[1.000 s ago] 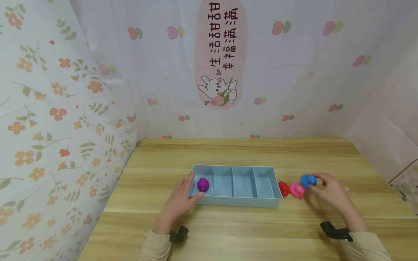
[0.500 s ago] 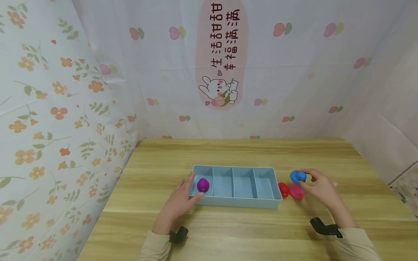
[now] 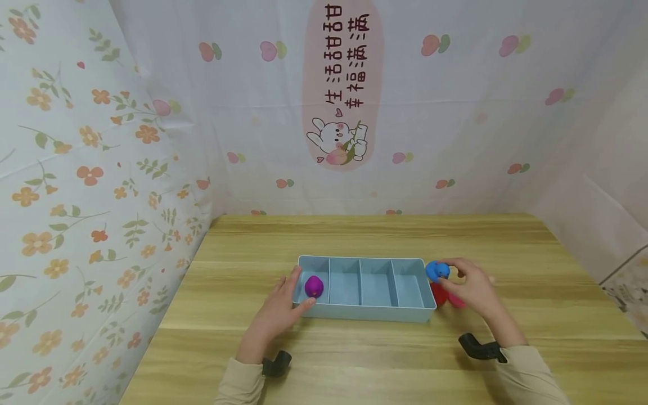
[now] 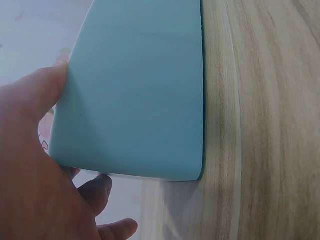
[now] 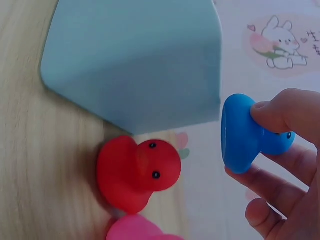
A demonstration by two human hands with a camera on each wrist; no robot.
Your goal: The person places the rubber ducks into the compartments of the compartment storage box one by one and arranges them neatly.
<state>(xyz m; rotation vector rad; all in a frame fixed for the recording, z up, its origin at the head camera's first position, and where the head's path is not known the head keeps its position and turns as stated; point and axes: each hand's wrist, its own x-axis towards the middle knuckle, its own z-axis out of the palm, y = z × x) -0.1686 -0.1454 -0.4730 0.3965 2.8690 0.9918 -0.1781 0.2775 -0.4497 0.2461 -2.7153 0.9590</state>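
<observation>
Pinched between thumb and fingers of the right hand [image 3: 472, 288], the blue duck [image 3: 435, 271] hangs just beside the right end of the tray [image 3: 364, 313]. A light, level carry should clear that rim; the red duck [image 5: 122, 175] and pink duck [image 5: 132, 230] sit below. Left hand [image 3: 277, 308], fingers spread, rests on the opposite corner, beside the purple duck [image 3: 314, 286].

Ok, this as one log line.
left hand on tray; right hand pinches blue duck; purple duck in leftmost compartment; red duck outside
</observation>
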